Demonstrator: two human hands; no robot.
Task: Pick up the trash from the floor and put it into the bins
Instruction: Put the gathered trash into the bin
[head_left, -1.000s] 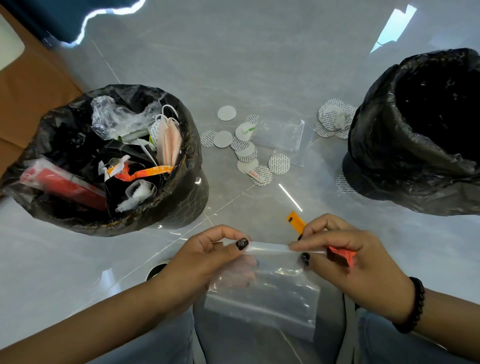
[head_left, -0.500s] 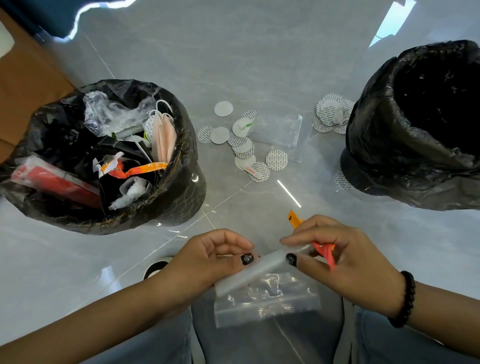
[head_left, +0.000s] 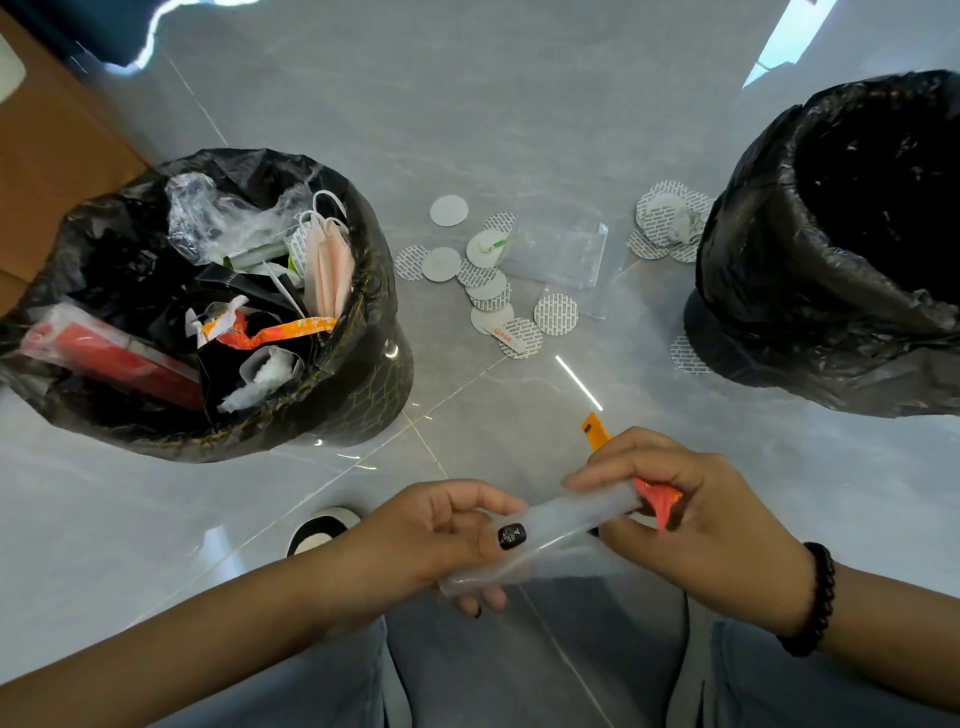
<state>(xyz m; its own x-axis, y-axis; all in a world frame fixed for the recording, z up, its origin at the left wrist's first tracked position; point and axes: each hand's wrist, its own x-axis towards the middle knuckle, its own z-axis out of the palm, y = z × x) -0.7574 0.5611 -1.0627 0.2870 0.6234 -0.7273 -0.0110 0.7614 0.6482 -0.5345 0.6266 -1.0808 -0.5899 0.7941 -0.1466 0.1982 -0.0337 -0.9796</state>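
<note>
From my head camera, I am holding a clear plastic bag (head_left: 561, 525), folded or rolled into a narrow strip, between both my hands, above the grey floor (head_left: 519, 130). My left hand (head_left: 441, 535) is pinching the lower end of it, with the thumb lying on top and the fingers curled under. My right hand (head_left: 691, 514) is gripping the upper end, and it is also holding an orange wrapper (head_left: 652, 491), which is sticking out past my fingers on both sides. Ahead and to the left of my left hand, the full bin (head_left: 363, 384) is standing with trash inside. Ahead and to the right of my right hand, the other bin (head_left: 769, 291) is standing; its inside is too dark to tell. Between the bins, round seal discs (head_left: 488, 283) and another clear bag (head_left: 563, 254) are lying on the floor.
</note>
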